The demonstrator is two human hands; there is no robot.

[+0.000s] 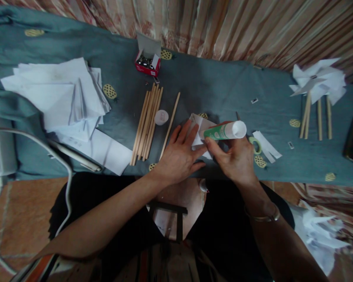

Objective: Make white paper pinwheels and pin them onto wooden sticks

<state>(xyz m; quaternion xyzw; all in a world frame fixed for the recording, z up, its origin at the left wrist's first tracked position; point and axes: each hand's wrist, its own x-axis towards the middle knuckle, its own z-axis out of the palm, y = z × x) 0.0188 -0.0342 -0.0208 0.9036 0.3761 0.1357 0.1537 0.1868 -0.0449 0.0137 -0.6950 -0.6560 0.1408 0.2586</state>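
My right hand [238,158] is wrapped round a white and green glue stick [222,131], tilted over a small piece of folded white paper [198,117]. The glue stick's working end is hidden behind my fingers and the paper. With fingers spread, my left hand [179,158] lies flat and presses the paper against the cloth. A white round cap [161,117] sits left of that hand, between a single wooden stick [172,121] and a row of several wooden sticks [147,123].
Paper sheets [59,94] are piled at the left. A red box of metal pins [148,58] stands open at the back. Paper pinwheels [316,80] on sticks lie at the right. Near my right hand are a green tape roll [255,145] and paper strips [266,147].
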